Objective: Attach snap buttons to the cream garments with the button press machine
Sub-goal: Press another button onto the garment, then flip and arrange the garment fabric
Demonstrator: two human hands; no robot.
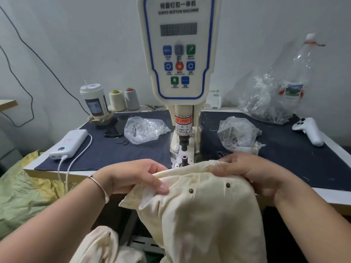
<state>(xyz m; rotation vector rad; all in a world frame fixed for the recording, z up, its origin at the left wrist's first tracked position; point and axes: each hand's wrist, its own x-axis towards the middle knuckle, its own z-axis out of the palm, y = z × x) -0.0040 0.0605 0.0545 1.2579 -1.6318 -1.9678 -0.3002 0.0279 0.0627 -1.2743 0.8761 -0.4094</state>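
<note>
"Where's the cream garment?"

"Six o'clock of the button press machine, over the worktop edge. Both my hands clamp its top hem: left hand, right hand. Soft, light, floppy, so I'd grip beside the snaps."

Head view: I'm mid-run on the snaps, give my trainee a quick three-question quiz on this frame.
1. True or false: the cream garment already lies under the press head.
2. How many snap buttons show on the fabric between the hands?
A) none B) two C) five
3. Which hand wears the bracelet?

Key
1. False: both the left hand and the right hand hold it just in front of the lower die.
2. B: one snap and another.
3. The left.
</note>
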